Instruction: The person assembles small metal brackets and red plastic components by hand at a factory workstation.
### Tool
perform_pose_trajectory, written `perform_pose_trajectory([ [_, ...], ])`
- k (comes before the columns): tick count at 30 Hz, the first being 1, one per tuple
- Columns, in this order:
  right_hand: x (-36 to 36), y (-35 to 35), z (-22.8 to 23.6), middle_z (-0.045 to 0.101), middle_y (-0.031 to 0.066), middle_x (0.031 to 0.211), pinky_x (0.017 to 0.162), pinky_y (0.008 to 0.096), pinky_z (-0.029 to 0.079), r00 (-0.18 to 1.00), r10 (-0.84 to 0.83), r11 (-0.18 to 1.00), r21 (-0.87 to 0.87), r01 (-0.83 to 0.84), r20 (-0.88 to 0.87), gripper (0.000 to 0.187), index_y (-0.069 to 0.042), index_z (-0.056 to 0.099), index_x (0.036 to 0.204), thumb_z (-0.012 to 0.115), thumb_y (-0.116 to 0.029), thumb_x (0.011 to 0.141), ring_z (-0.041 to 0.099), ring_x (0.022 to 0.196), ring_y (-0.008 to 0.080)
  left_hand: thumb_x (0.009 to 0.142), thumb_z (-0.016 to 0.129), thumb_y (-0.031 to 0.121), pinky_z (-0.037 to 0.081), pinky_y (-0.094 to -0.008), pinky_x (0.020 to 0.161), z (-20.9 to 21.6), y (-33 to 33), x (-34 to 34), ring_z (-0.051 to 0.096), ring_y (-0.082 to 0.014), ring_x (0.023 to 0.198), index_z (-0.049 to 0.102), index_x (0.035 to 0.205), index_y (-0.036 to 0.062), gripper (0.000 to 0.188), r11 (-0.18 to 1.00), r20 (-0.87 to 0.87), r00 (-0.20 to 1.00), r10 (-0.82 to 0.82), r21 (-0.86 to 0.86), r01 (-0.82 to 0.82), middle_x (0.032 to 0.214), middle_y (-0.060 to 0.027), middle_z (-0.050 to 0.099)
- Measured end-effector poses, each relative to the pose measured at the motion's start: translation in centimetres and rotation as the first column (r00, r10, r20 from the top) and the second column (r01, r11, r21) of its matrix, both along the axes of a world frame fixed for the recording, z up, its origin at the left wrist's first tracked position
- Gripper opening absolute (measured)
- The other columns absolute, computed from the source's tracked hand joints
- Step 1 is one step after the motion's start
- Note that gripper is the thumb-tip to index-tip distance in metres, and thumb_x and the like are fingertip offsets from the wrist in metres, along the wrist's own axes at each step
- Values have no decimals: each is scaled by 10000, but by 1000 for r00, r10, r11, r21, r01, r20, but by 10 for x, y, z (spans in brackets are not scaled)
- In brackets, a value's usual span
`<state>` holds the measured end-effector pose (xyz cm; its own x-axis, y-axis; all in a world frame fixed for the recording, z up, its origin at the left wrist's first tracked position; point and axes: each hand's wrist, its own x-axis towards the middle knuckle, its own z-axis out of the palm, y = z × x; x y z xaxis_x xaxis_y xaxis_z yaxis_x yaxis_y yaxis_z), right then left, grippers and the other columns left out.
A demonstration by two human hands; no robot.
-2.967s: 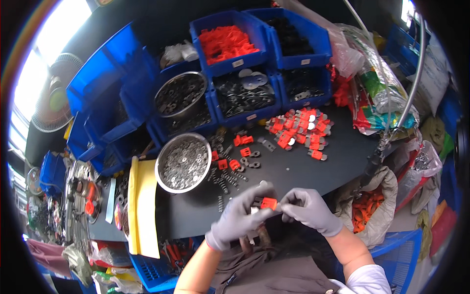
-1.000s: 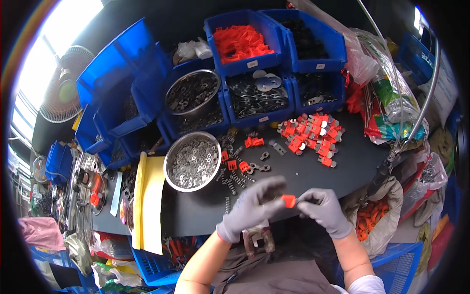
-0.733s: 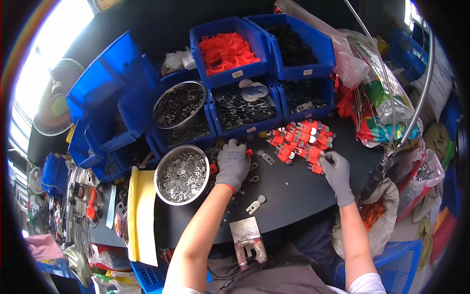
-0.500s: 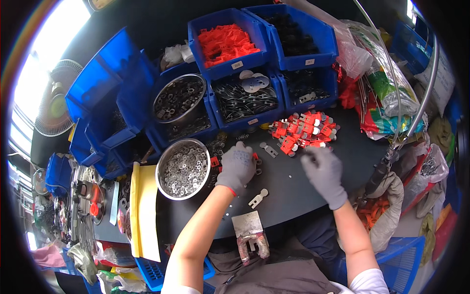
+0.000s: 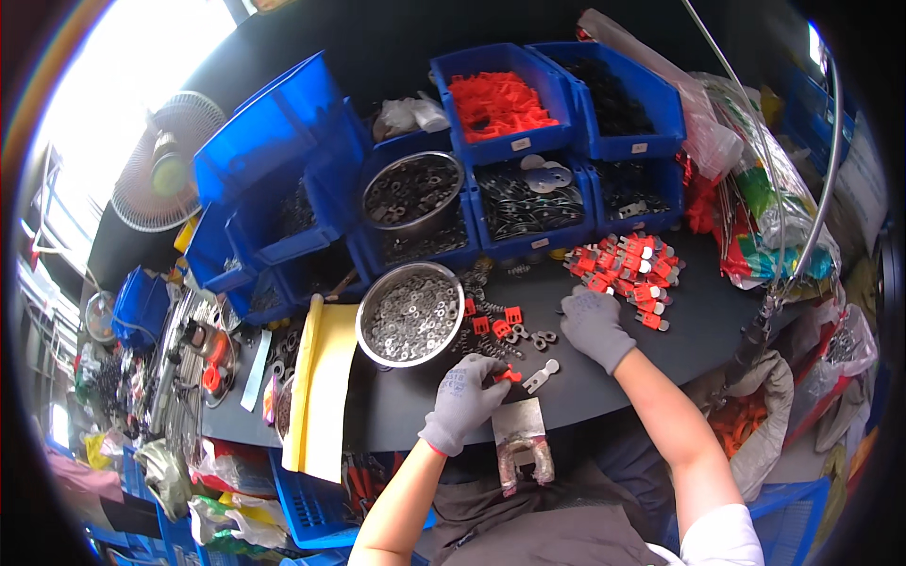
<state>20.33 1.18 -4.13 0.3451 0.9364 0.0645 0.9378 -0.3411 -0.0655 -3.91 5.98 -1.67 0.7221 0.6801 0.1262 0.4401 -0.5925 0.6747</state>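
Observation:
My left hand, in a grey glove, pinches a small red plastic clip just above the table. Right beside the clip lies a flat metal plate with a rounded end. My right hand, also gloved, is closed at the near-left edge of a pile of red clips with metal tabs; its fingertips hide whatever they hold. Between my hands and the steel bowl of washers are several loose red clips, small springs and nuts.
Blue bins hold red parts, black parts and metal strips. Another steel bowl rests among them. A metal block fixture stands at the near table edge. Yellow card lies left; plastic bags crowd the right.
The view has shifted, moving the scene rightward. My left hand has come nearer from the loose parts with a red clip. My right hand has moved left to the pile's edge, covering where another metal plate lay.

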Motion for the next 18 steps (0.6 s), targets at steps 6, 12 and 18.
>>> perform_pose_trajectory([
  [6, -25, -39, 13, 674, 105, 759, 645, 373, 500, 820, 85, 869, 445, 217, -567, 151, -42, 676, 830, 636, -162, 749, 658, 705, 213, 831, 690, 136, 518, -299, 728, -25, -1, -11, 635, -170, 764, 693, 1008, 8, 219, 893, 321, 926, 200, -449, -37, 846, -62, 636],
  [12, -73, -65, 4, 639, 75, 813, 597, 239, 511, 44, 387, 817, 365, 447, -921, 115, -13, 555, 941, 613, -9, 841, 642, 684, 124, 861, 652, 128, 511, -266, 720, -36, 2, -13, 620, -132, 832, 685, 1066, 31, 228, 984, 339, 938, 74, -180, -12, 979, -70, 609],
  [18, -91, -62, 14, 637, 97, 885, 683, 282, 587, -288, 456, 828, 281, 486, -842, 105, -10, 519, 979, 583, 10, 898, 680, 757, 162, 882, 620, 88, 503, -243, 743, -33, -2, -15, 612, -93, 848, 625, 1114, 2, 247, 761, 422, 860, 286, -646, 64, 1000, -41, 624],
])
